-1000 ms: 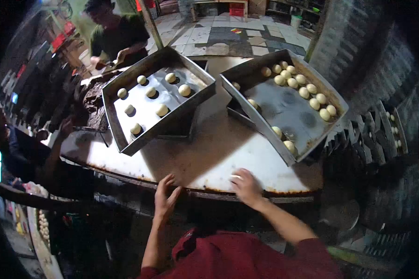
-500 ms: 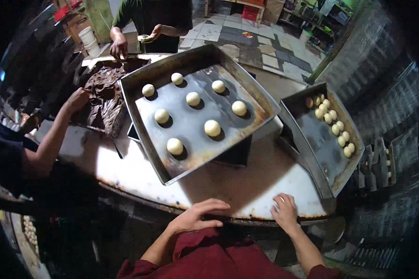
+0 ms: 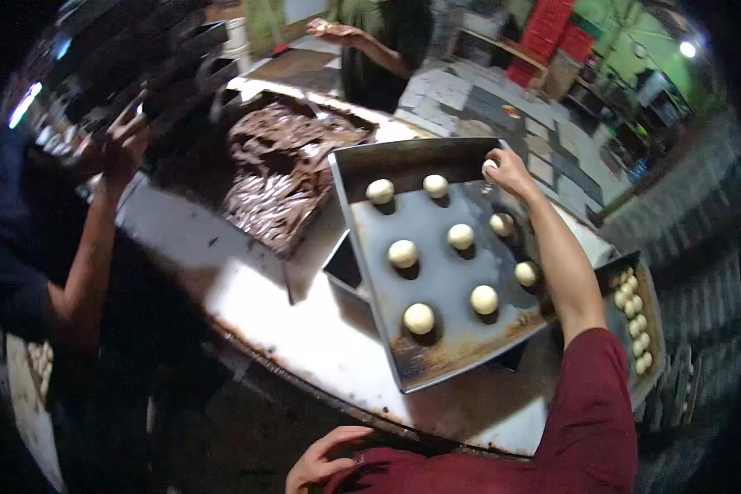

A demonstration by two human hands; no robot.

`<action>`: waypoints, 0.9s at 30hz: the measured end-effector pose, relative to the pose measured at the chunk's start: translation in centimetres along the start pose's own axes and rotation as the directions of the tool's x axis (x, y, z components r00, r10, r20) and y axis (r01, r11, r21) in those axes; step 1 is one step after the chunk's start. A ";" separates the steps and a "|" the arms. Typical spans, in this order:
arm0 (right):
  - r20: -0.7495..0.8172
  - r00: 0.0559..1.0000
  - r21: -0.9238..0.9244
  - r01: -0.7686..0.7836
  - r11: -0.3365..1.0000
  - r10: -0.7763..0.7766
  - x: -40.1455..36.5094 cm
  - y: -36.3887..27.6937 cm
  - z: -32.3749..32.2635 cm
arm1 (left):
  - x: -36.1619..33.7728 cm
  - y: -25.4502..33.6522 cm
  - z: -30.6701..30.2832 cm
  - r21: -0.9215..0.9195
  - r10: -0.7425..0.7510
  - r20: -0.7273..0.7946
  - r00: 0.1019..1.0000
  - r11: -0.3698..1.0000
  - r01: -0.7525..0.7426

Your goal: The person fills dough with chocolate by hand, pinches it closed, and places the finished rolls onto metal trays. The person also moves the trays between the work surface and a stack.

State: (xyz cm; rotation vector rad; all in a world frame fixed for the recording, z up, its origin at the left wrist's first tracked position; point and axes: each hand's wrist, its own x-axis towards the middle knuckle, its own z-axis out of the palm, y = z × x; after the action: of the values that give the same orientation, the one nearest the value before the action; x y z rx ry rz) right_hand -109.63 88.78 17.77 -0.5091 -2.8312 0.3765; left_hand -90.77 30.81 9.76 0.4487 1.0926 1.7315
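My right hand point(image 3: 509, 173) is closed around a pale dough ball point(image 3: 490, 167) at the far right corner of a large metal tray point(image 3: 449, 366). Several similar round balls, one of them a dough ball point(image 3: 461, 237) near the middle, sit spaced apart on the tray's floor. My forearm passes over the tray's right side. Down by the table's front edge, my left hand point(image 3: 328, 458) holds nothing, its fingers apart and close to my red shirt.
A second metal tray point(image 3: 655, 325) with rows of balls stands at right. A dark brown glossy mass point(image 3: 276, 177) fills a container behind the left side of the white table point(image 3: 337, 329). A co-worker's hand point(image 3: 125, 140) is at left; another person point(image 3: 387, 58) stands opposite.
My right hand has gone from the table's front edge to the tray's far right corner and now holds a dough ball. The view has turned. The left co-worker's hand has lifted off the brown mass.
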 end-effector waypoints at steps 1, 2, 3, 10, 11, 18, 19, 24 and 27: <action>0.114 0.993 -0.029 -0.037 0.999 0.040 1.0 0.8 1.9 | -2.2 -1.0 -0.1 0.025 0.061 -0.125 0.990 0.998 -0.059; 0.147 0.988 -0.095 -0.041 0.995 0.055 0.7 0.8 3.6 | -4.6 -2.1 0.3 0.009 0.077 -0.265 0.961 0.997 -0.077; 0.177 0.982 -0.165 -0.031 0.986 0.060 0.1 0.8 4.9 | -6.9 -3.4 1.1 -0.009 0.094 -0.405 0.910 0.994 -0.107; 0.186 0.917 0.291 0.292 0.911 -0.353 -7.9 -1.4 0.0 | -18.6 -19.2 12.1 -0.127 -0.074 -0.977 0.199 0.955 -0.268; 0.160 0.896 0.307 0.353 0.884 -0.414 -12.2 -3.4 -1.5 | -19.5 -21.1 14.6 -0.161 -0.147 -0.987 0.070 0.943 -0.290; 0.041 0.588 0.365 0.744 0.559 -0.808 -34.9 -21.1 -4.0 | -30.9 -40.2 26.9 0.013 -0.615 -0.469 -0.634 0.713 -0.701; 0.045 0.534 0.385 0.771 0.508 -0.844 -37.0 -23.2 -4.0 | -33.3 -40.5 28.4 0.285 -0.597 -0.231 -0.768 0.714 -0.640; 0.088 0.342 0.470 0.814 0.341 -0.936 -46.8 -31.9 -4.0 | -51.0 -45.2 37.3 0.476 -0.828 0.069 -0.557 0.518 -0.711; 0.134 0.300 0.505 0.799 0.325 -0.945 -51.1 -35.2 -4.7 | -57.9 -47.5 37.1 0.373 -0.903 -0.021 -0.430 0.392 -0.841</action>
State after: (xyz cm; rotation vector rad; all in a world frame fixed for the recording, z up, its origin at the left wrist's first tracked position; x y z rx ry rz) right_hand -72.57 39.05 22.82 1.4100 -2.7152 0.7579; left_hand -13.18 1.29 0.38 1.9803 0.0873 -1.0117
